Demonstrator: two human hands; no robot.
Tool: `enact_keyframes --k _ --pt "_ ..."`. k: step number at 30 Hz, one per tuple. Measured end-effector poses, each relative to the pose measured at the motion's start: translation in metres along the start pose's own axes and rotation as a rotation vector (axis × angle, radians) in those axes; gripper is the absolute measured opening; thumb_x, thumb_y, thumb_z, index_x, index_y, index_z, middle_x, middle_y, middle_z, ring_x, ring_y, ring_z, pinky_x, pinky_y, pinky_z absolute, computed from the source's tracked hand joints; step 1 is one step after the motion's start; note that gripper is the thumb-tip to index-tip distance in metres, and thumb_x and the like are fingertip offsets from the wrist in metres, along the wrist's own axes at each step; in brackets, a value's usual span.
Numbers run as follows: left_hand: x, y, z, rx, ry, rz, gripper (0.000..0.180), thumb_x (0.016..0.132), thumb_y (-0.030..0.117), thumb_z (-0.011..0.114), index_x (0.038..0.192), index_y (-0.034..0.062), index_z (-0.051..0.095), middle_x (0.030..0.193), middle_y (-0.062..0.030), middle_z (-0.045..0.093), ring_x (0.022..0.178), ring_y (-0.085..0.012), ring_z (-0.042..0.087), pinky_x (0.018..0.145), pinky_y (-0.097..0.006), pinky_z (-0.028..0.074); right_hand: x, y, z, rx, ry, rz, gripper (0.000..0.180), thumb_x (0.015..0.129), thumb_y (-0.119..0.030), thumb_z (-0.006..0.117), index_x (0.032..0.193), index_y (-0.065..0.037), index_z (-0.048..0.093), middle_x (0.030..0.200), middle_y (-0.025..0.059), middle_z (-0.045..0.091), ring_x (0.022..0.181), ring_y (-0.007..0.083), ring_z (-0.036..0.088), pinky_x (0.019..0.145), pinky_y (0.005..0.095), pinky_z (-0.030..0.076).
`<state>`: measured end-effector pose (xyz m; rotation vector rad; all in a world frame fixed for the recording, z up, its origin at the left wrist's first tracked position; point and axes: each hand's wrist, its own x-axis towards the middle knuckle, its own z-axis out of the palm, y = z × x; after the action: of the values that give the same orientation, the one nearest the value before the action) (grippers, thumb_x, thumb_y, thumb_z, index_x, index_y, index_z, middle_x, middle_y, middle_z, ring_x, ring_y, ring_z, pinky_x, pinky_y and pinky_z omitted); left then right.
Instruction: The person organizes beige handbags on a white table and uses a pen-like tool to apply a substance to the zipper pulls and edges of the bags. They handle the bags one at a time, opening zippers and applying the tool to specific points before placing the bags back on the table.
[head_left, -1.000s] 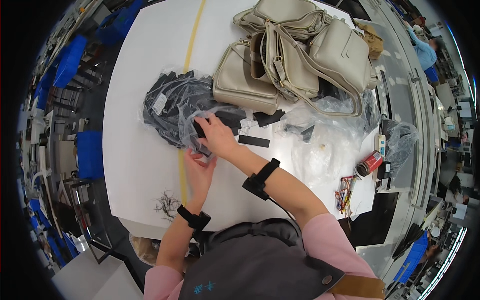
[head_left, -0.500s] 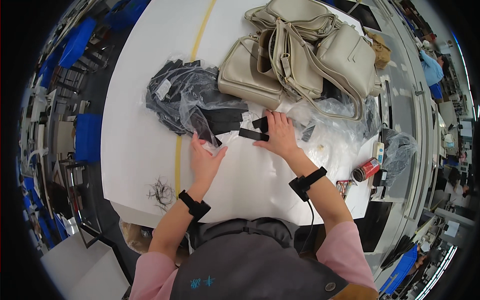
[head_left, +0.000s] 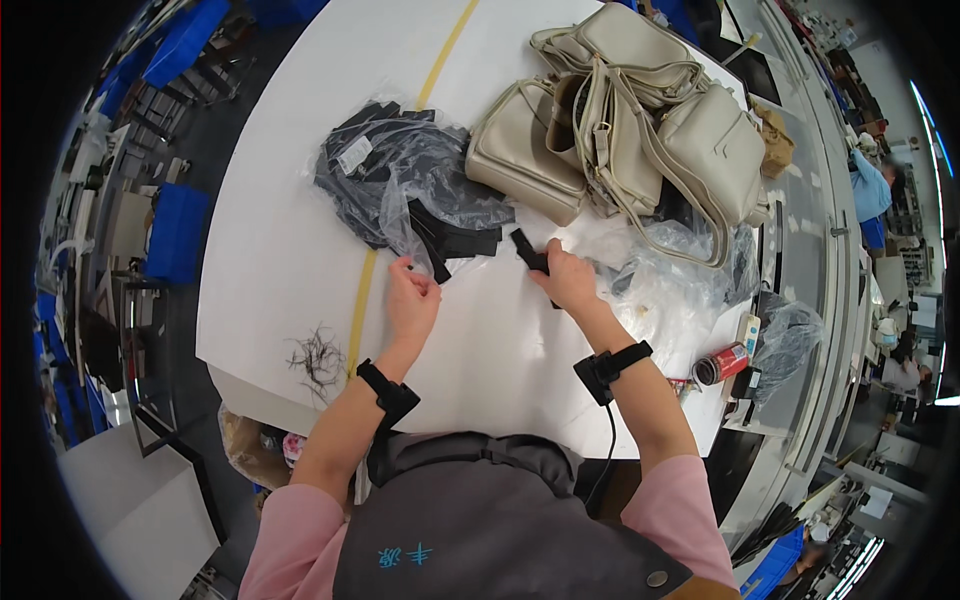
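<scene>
Black strips (head_left: 526,249) now in right fingers (head_left: 558,258)

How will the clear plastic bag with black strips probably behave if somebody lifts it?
The clear plastic bag would probably sag rather than keep its shape, because its film looks thin and crumpled. It may also spill: several black strips stick out near the left hand.

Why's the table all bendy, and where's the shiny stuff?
Head view: the white table curves at its edge, likely from the fisheye lens; same head view: loose clear plastic gleams near the right hand, and pale glints streak the plastic bag.
</scene>
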<state>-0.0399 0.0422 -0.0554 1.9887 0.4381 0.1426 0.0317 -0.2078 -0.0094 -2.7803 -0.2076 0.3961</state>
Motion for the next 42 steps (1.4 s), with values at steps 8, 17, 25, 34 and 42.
enact_keyframes --k 8,17,25,34,42 --pt "-0.012 0.002 -0.012 -0.291 -0.250 -0.236 0.016 0.083 0.001 0.058 0.096 0.0019 0.048 0.072 -0.0069 0.059 0.059 -0.0172 0.066 0.052 -0.027 0.051 0.005 -0.086 -0.027 0.094 -0.161 -0.258 0.033 0.077 -0.020 0.069 0.098 -0.002 0.052 0.081 0.0194 0.066 0.079 0.0385 0.066 0.068 0.0467 0.052" --pt "-0.011 0.055 -0.048 -0.563 -0.389 -0.329 0.011 0.086 0.004 0.056 0.093 0.0039 0.048 0.079 -0.0070 0.059 0.064 -0.0181 0.066 0.055 -0.024 0.052 0.046 -0.133 0.004 0.624 0.129 -0.406 0.037 0.080 -0.014 0.069 0.111 0.000 0.056 0.097 0.0174 0.060 0.085 0.0298 0.063 0.075 0.0388 0.050" --pt "0.004 0.097 -0.082 -0.627 -0.354 -0.325 0.009 0.087 0.009 0.057 0.093 0.0065 0.051 0.079 -0.0045 0.059 0.070 -0.0161 0.065 0.063 -0.025 0.051 0.041 -0.070 -0.010 0.014 0.289 -0.207 0.018 0.079 -0.021 0.070 0.090 -0.011 0.060 0.088 0.0076 0.065 0.080 0.0307 0.064 0.068 0.0424 0.050" --pt "0.058 0.131 -0.176 -0.814 -0.073 -0.013 0.009 0.092 0.011 0.055 0.098 0.0054 0.052 0.085 -0.0057 0.063 0.085 -0.0178 0.067 0.077 -0.027 0.051 0.060 -0.134 -0.092 0.948 0.359 -0.272 0.013 0.092 -0.011 0.059 0.085 -0.001 0.057 0.067 0.0009 0.058 0.059 0.0060 0.054 0.054 0.0211 0.045" --pt "-0.055 0.022 -0.156 0.597 -0.272 0.497 0.065 0.084 0.029 0.066 0.138 0.0036 0.038 0.145 -0.0182 0.035 0.136 -0.0343 0.031 0.110 -0.048 0.027 0.051 -0.135 -0.049 0.932 0.180 -0.272 0.012 0.092 -0.011 0.059 0.087 -0.001 0.057 0.068 0.0014 0.059 0.059 0.0071 0.058 0.056 0.0207 0.047"
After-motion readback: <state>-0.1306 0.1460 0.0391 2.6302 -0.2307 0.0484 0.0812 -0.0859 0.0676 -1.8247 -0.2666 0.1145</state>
